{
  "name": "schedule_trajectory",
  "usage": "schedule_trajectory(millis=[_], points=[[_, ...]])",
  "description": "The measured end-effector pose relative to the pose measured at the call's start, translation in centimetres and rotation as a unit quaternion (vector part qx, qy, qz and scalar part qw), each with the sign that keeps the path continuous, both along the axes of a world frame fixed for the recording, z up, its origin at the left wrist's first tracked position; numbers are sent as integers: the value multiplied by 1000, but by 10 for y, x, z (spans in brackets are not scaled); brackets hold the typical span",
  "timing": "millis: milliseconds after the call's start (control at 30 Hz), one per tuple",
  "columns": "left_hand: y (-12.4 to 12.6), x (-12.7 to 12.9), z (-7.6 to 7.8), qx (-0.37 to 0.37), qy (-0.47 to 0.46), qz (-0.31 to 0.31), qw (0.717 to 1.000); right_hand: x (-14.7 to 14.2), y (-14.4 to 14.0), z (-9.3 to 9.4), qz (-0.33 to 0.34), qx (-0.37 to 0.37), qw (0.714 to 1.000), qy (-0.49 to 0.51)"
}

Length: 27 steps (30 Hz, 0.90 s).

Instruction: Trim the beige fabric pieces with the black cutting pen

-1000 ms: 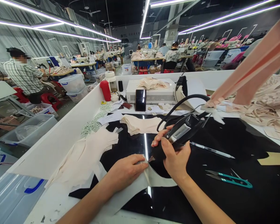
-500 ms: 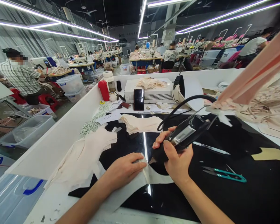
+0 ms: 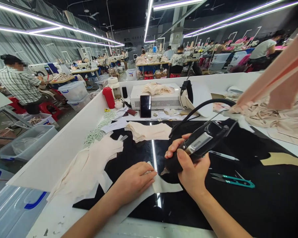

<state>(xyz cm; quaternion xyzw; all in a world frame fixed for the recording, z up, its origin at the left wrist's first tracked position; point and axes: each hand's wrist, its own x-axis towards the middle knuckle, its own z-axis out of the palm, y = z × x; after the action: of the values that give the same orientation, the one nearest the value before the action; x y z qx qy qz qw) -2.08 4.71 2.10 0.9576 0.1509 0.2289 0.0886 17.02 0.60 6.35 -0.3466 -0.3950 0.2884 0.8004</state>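
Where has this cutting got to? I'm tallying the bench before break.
Done, it seems: cut pale pieces lie stacked at the back of the black table, more heaped at left. In hand: the left hand presses a pale sheet flat while the right hand holds the corded cutting tool, tip at its edge. Left: part of that sheet remains uncut.

Long ceiling light strips (image 3: 149, 19) lit the hall brightly and evenly, and shadows were soft. One strip mirrored as a white streak of glare on the glossy black tabletop (image 3: 238, 205). The wide lens bent straight lines near the edges. The pink straps (image 3: 280, 72) close to the camera at upper right were blurred; distant workers showed little detail.
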Motion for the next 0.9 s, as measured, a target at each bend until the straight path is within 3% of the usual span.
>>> schedule_trajectory(millis=[267,900], points=[[-5,1,1,-62,56,-7,996,0,-2,-5,-2,-14,1000,4],[-5,-2,3,-31,55,-16,998,-5,-6,-3,4,-18,1000,1]])
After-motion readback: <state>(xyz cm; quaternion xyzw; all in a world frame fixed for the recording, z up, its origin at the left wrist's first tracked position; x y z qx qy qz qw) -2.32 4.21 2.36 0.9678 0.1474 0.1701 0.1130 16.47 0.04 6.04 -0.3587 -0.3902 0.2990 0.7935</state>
